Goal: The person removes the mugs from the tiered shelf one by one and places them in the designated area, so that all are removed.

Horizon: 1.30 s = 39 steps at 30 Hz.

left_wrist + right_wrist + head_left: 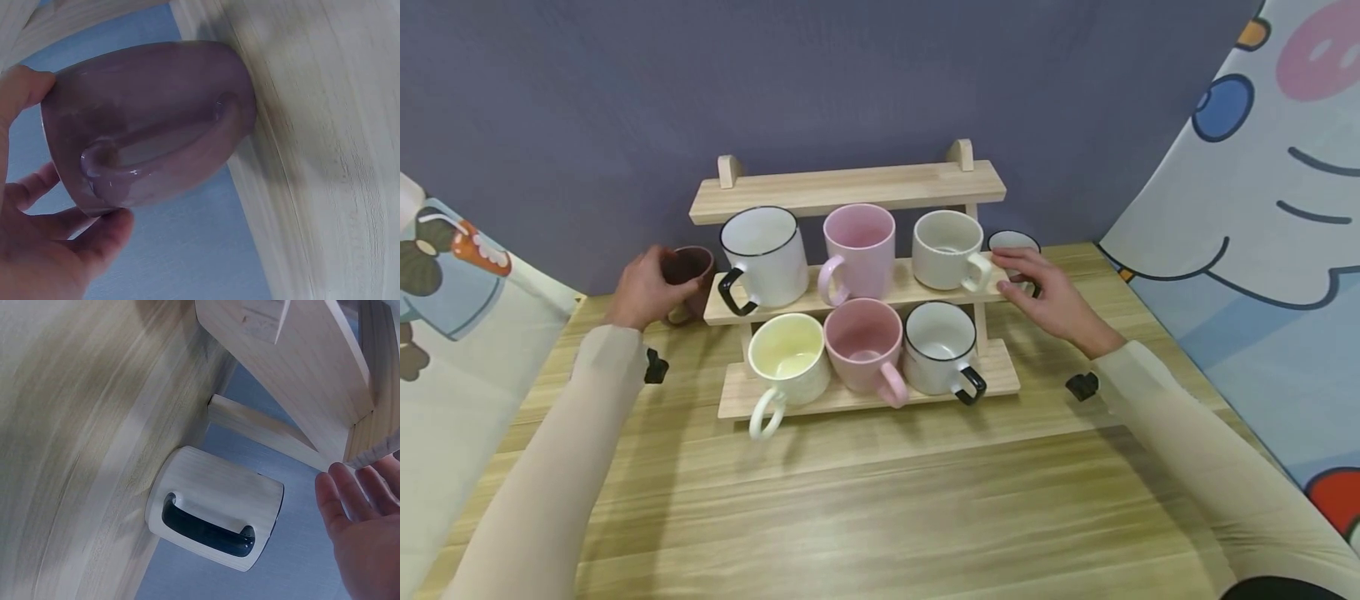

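Pale-wood rack (850, 190), head view: I count six mugs (859, 250) up, two on table (850, 500); likely part-done. Left wrist: left hand (44, 250) grips brown mug (150, 119), far left. Right wrist: right hand (369, 544) relaxed, empty, by shelf end (375, 440); white mug (219, 494) far right.

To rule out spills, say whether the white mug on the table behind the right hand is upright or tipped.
Upright: the white mug sits base-down on the table, its rim uppermost in the head view.
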Motion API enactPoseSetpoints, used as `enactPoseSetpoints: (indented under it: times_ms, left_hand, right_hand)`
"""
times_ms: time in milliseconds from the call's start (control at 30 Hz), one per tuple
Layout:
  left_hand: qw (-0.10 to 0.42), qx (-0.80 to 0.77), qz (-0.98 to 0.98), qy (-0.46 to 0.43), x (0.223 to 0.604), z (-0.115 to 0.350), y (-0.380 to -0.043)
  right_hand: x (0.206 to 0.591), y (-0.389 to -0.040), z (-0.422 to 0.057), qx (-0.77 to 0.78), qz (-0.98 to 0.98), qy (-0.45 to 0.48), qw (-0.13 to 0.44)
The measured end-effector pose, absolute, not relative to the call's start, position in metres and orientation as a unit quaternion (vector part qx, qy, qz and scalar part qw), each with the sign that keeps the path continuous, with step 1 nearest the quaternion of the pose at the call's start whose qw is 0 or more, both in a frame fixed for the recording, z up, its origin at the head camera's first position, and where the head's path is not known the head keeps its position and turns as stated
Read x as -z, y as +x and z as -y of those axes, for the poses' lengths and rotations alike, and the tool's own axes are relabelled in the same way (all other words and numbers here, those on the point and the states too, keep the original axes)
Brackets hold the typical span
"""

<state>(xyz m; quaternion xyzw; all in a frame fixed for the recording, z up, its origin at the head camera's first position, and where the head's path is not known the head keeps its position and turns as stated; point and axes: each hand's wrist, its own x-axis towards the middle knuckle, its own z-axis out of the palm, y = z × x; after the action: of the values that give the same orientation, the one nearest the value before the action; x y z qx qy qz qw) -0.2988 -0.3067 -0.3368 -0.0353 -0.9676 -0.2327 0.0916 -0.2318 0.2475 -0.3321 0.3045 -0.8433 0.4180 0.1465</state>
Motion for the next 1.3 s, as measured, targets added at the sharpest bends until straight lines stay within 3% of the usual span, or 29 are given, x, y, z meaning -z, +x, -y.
enactPoseSetpoints:
  times_ms: [433, 767, 867, 1100, 1300]
  left_hand:
    - [0.174, 0.265, 0.944, -0.092, 0.309, 0.292, -0.270]
    - [0.270, 0.287, 0.900, -0.184, 0.273, 0.247, -0.237]
    - [0.259, 0.291, 0.898, -0.205, 0.261, 0.230, -0.227]
    - [0.162, 0.282, 0.927, -0.186, 0.244, 0.200, -0.221]
    - [0.132, 0.266, 0.939, -0.172, 0.233, 0.188, -0.226]
  right_hand:
    - [0.331, -0.231, -0.247, -0.418, 0.848, 0.294, 0.141]
    - [0.333, -0.231, -0.247, -0.426, 0.841, 0.300, 0.145]
    - [0.333, -0.231, -0.247, -0.427, 0.841, 0.299, 0.145]
    - [0.333, -0.231, -0.248, -0.424, 0.843, 0.299, 0.142]
    - [0.333, -0.231, -0.248, -0.420, 0.845, 0.299, 0.144]
